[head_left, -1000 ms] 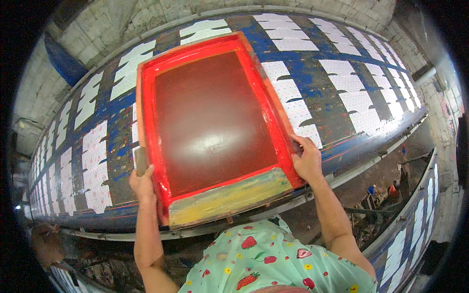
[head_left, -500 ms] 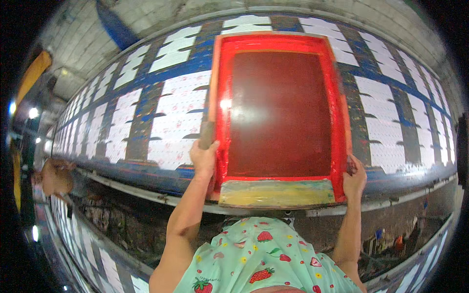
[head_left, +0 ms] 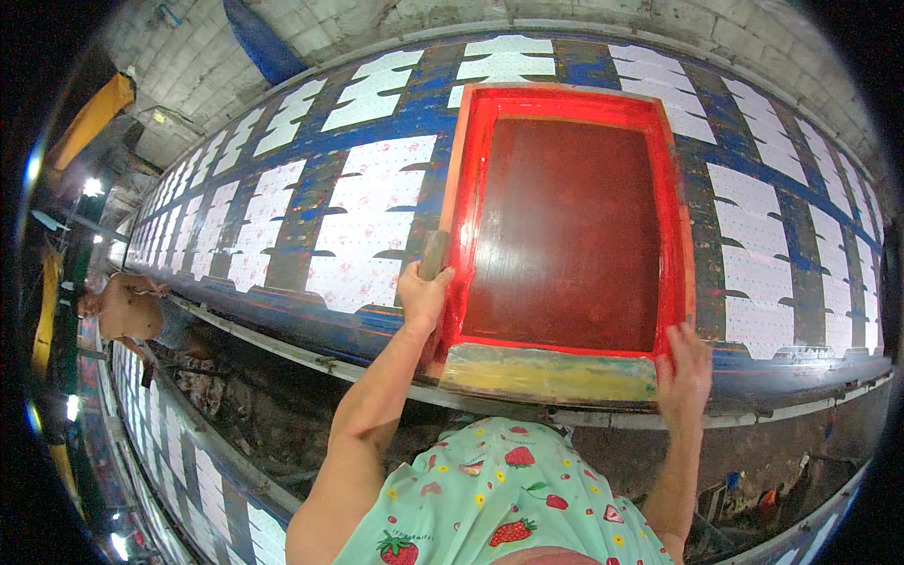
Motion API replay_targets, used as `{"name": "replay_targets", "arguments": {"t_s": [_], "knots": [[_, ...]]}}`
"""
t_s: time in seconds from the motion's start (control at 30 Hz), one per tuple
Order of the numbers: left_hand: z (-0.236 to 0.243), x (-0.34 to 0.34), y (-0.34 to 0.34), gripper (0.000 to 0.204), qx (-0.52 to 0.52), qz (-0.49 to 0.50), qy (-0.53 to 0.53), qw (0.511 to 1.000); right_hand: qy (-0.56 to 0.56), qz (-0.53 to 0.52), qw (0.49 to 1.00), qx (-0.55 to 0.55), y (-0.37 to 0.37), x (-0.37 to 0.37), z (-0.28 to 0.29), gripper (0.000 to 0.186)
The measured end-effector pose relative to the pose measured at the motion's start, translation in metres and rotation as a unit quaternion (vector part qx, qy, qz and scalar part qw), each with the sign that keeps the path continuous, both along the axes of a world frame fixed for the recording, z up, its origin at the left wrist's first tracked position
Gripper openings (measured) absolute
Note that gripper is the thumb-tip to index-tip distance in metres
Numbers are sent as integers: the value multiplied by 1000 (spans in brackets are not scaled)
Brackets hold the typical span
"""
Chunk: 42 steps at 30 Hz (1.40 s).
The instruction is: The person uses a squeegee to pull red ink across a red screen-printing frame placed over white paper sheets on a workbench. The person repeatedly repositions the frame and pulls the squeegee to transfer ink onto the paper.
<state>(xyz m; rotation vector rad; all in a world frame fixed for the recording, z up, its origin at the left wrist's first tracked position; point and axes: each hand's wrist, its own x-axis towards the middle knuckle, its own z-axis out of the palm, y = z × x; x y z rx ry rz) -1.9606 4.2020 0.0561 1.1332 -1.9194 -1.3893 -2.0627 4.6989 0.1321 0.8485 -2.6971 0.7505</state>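
A large screen-printing frame lies on the long table in front of me. Its border is coated bright red around a dark reddish-brown mesh, and a yellowish strip runs along its near edge. At the frame's left side, my left hand is closed around a wooden side handle. My right hand is at the near right corner, overlapping the red edge; its fingers are smeared by motion, and whether they grip the frame is unclear. White cut cloth pieces lie in rows on the table, several bearing faint pink prints.
The blue-and-dark printing table stretches far to both sides. More white pieces lie right of the frame. At the left, another person stands between this table and a second one with white pieces. A block wall stands behind.
The view has shifted, so the table and frame appear further right and lower. My right hand has moved from the frame's right side to over its near right corner; my left keeps its hold.
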Motion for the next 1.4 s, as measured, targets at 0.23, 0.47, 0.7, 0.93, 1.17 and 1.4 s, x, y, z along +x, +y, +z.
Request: {"name": "replay_targets", "arguments": {"t_s": [0.23,0.47,0.7,0.93,1.17,1.4], "knots": [[2,0,1,47,-80,-1,-52,995,-65,293,951,75,-92,75,38,57],[14,7,-30,67,-88,-106,-110,984,-20,248,957,146,-142,67,40,52],[16,-58,-87,51,-299,-139,-83,940,-147,213,934,248,-170,42,59,42],[10,-95,-76,40,-363,-128,-188,904,-85,172,958,214,-159,87,44,48],[0,-96,-76,45,-400,-96,-168,896,-7,136,978,159,-164,87,11,63],[5,-92,-76,51,-371,-103,-176,906,92,151,972,156,-224,-53,-14,44]]}}
